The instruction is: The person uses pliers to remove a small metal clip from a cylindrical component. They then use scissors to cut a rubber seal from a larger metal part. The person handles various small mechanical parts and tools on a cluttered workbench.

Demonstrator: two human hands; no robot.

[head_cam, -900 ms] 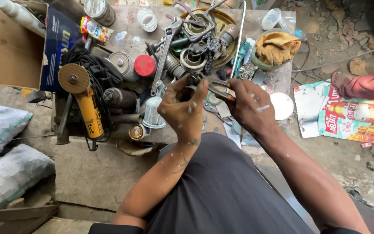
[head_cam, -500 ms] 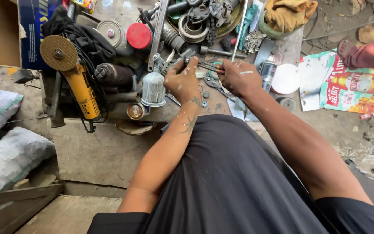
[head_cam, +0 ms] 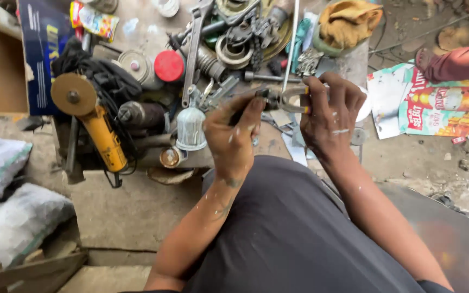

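**Hands lifted off the bench, closed on a small metal part**

Both hands have risen from the cluttered bench since half a second ago and now meet in the air just above its near edge. Left hand (head_cam: 233,135) is curled shut, thumb and fingers pinching the dark end of a small metal part (head_cam: 278,101). Right hand (head_cam: 329,111) is closed too, its fingers wrapped round a pair of pliers (head_cam: 295,99) whose curved grey head bites the same part; yellow shows on the handles between the fingers. White flecks dot both hands.

Taking the part as landmark: just to its left stands a spray gun (head_cam: 192,126) with a pale metal cup, resting on the bench (head_cam: 137,32). Further left lies a yellow grinder (head_cam: 96,127) with its disc uppermost, black cable heaped behind it. Beyond the part, towards the far edge, sit a red cap (head_cam: 169,65), a long wrench (head_cam: 192,51) and a tangle of rings and chain. Far right of it, printed paper (head_cam: 441,108) lies on the ground, with another person's foot (head_cam: 446,62) above it.
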